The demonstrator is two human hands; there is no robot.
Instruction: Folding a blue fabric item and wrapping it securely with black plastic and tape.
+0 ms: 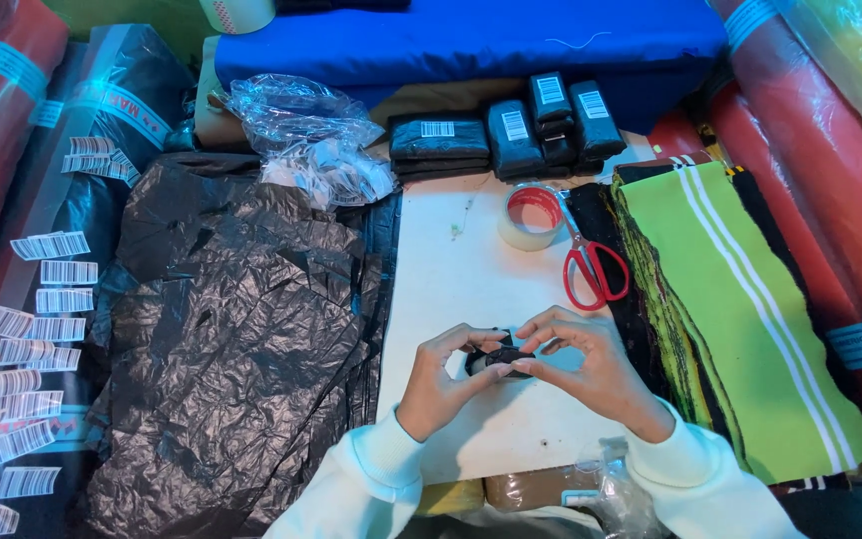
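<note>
**Both hands pinching a small black bundle over the white board**

Pale sleeves are entering from the bottom edge, and the two hands are meeting just above them. The left hand (441,384) is curling its fingers (471,344) narrowly around the near end of a small black bundle (499,359), while the right hand (586,364) is closing thumb and fingers on its far end, so both are holding the same piece. The bundle is sitting just above the white worktop (461,269), near its front middle; whether it is touching the board cannot be told.

Judging by the grip, a tidy result is depending on keeping the bundle tightly compressed between both thumbs, holding the edges square, and working low over the board so nothing is slipping loose.

Further out, red-handled scissors (591,265) are lying to the right of the hands, with a roll of clear tape (529,215) just beyond them. Finished black packets (511,135) with white labels are standing in a row at the far edge. Crumpled black plastic bags (236,339) are spreading over the left side, strips of white stickers (37,329) are lying beyond those, and green striped knit fabric (740,309) is stacked on the right.
</note>
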